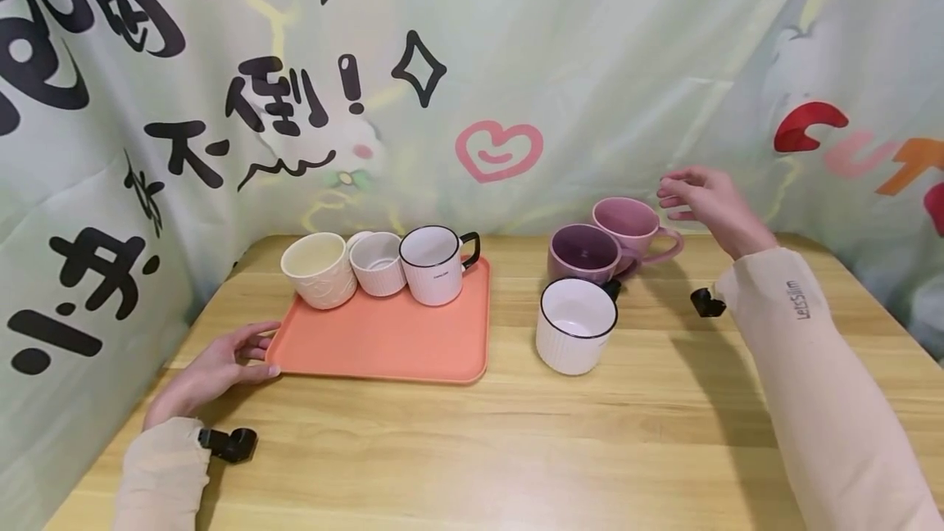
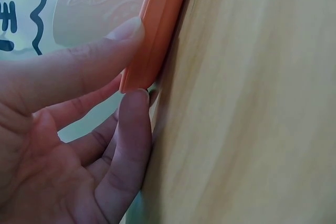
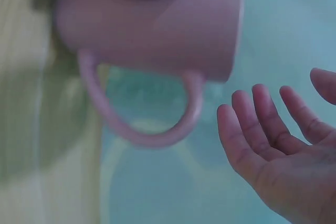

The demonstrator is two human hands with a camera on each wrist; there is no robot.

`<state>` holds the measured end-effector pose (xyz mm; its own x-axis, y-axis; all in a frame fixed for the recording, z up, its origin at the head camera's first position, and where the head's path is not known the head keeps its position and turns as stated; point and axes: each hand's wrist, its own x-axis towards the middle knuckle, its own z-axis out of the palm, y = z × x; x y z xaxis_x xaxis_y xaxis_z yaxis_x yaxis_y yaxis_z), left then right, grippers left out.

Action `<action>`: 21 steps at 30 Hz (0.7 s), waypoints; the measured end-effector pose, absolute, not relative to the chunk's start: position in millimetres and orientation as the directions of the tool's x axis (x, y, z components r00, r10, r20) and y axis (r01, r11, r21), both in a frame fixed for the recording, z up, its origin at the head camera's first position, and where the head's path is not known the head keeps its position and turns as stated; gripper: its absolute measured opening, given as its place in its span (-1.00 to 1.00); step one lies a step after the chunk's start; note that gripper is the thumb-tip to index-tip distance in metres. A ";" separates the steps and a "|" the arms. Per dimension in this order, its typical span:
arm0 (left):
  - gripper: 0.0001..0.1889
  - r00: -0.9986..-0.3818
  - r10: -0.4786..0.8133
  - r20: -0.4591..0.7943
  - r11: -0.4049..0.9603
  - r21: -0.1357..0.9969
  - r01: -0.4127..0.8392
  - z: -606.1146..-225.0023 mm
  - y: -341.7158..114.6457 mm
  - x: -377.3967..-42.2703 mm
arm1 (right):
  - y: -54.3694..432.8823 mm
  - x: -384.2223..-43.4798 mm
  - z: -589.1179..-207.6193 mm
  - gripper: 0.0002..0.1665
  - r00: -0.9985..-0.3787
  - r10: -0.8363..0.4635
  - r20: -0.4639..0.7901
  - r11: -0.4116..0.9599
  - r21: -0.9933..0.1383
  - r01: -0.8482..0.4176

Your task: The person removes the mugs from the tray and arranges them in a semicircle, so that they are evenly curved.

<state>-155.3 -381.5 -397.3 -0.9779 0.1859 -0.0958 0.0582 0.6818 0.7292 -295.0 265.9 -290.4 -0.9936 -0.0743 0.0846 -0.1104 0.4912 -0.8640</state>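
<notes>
My left hand (image 1: 214,371) pinches the front left corner of an orange tray (image 1: 383,351), thumb on the rim and fingers at its underside, as the left wrist view shows. Along the tray's back stand a cream cup (image 1: 324,289), a small white ribbed cup (image 1: 379,277) and a white mug (image 1: 435,281) with a black rim and handle. My right hand (image 1: 708,199) is raised at the right, holding nothing, its fingers loosely bent. Nearest to it is a pink mug (image 3: 152,30), whose handle (image 3: 142,137) points toward the right side; the fingertips are apart from it.
A purple mug (image 1: 583,256) stands in front of the pink one, overlapping it. Before that is another white mug (image 1: 575,334) with a black rim. All three are on the wooden table (image 1: 590,441), right of the tray. A printed curtain (image 1: 605,64) hangs behind.
</notes>
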 end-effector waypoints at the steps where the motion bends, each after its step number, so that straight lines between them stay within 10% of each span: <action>1: -0.21 -0.978 0.186 -0.096 0.678 0.733 0.057 -397.2 -381.6 -155.0 | 263.0 -295.4 -288.0 -0.29 -0.993 -0.083 0.088 0.489 -0.864 -0.118; 21: -0.19 -0.977 0.181 -0.113 0.659 0.751 0.035 -395.0 -378.3 -154.4 | 186.0 -305.3 -255.6 -0.47 -0.978 -0.203 0.044 0.467 -0.874 -0.136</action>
